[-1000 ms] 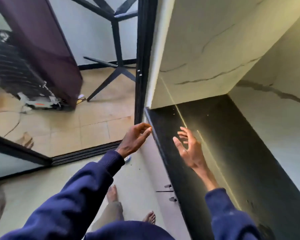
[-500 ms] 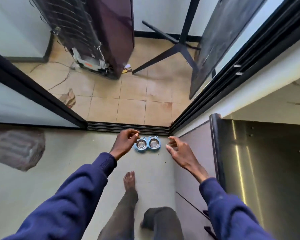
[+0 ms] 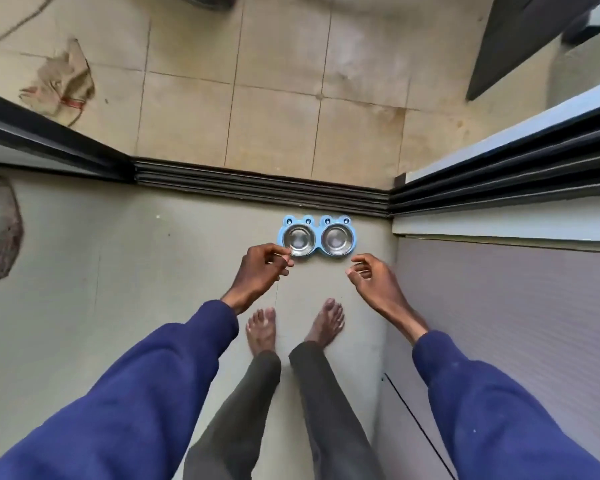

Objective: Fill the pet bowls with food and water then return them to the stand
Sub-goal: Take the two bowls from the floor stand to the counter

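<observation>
A light blue pet bowl stand (image 3: 317, 224) sits on the grey floor, right in front of the black door track. Two steel bowls rest in it, the left bowl (image 3: 299, 240) and the right bowl (image 3: 337, 240); both look empty. My left hand (image 3: 261, 269) hovers above the floor with loosely curled fingers, overlapping the left bowl's near edge in the view. My right hand (image 3: 371, 276) hangs just below and right of the stand, fingers loosely curled, holding nothing.
My bare feet (image 3: 293, 327) stand close behind the stand. A black sliding-door track (image 3: 257, 185) crosses ahead, with tiled floor beyond. A grey cabinet front (image 3: 499, 323) rises on the right. A crumpled cloth (image 3: 61, 83) lies on the tiles at far left.
My view has tilted down from the countertop to the floor. The bowl stand came into sight and is nearer. Both hands have dropped towards it.
</observation>
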